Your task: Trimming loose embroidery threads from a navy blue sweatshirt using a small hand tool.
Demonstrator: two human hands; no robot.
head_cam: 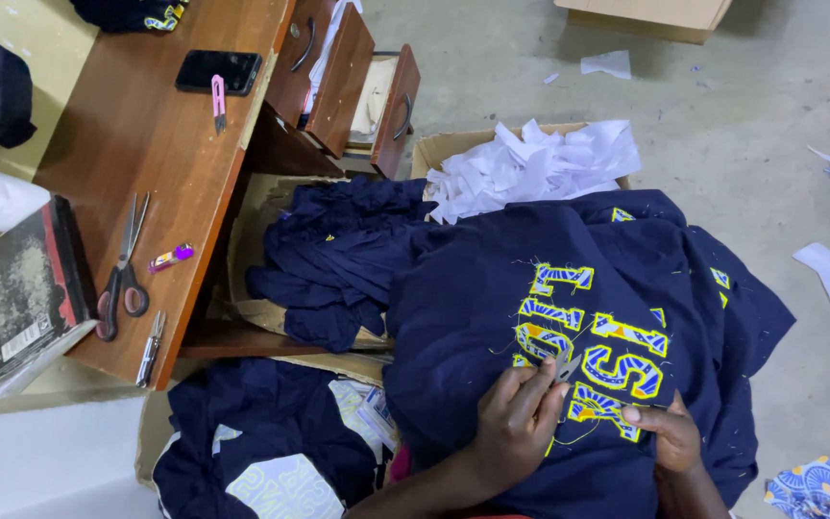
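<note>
A navy garment with yellow-and-blue patterned appliqué letters lies spread over my lap. My left hand pinches a small metal thread snipper against the letters, its tip on loose yellow threads. My right hand presses flat on the fabric just right of the letters, holding it taut. Loose yellow thread ends stick out around the stitching.
A wooden desk at left carries scissors, a phone, a book and a pen. Its drawers stand open. More navy garments and a cardboard box of white paper scraps lie beyond my lap.
</note>
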